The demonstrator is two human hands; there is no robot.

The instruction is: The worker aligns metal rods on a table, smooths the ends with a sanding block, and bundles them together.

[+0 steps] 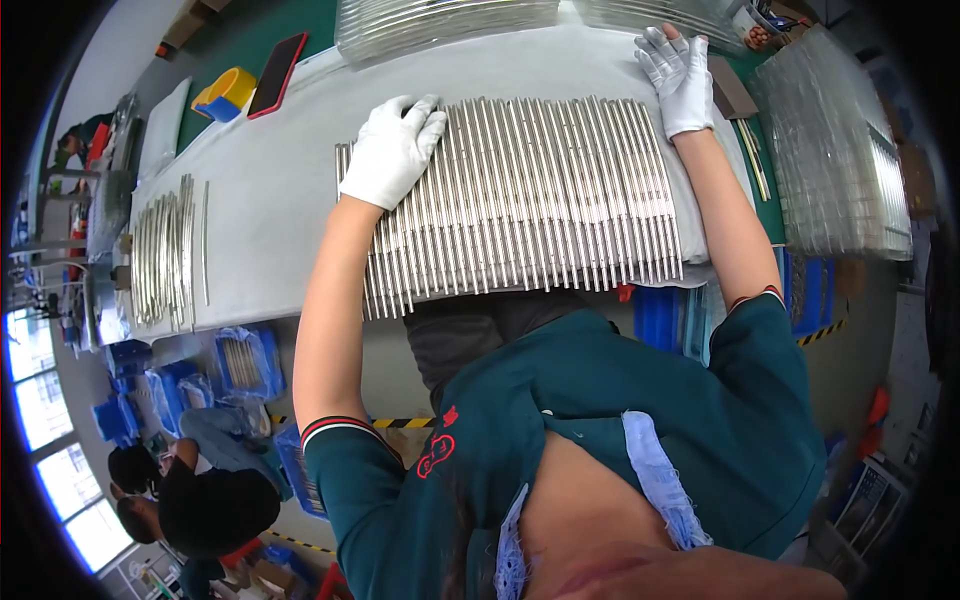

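A wide row of long shiny metal rods point(530, 200) lies side by side on a grey cloth-covered table point(270, 190). My left hand point(392, 150), in a white glove, rests flat on the rods at the row's left end, fingers spread. My right hand point(678, 80), also in a white glove, lies at the row's far right corner, fingers apart on the cloth and the rod tips. Neither hand holds anything.
A smaller bunch of rods point(165, 255) lies at the table's left end. A red phone point(277, 75) and a yellow-blue tape dispenser point(225, 93) sit on green matting. Clear plastic trays point(840, 160) stack at the right and back. Blue bins point(245, 365) and other people point(200, 500) are below left.
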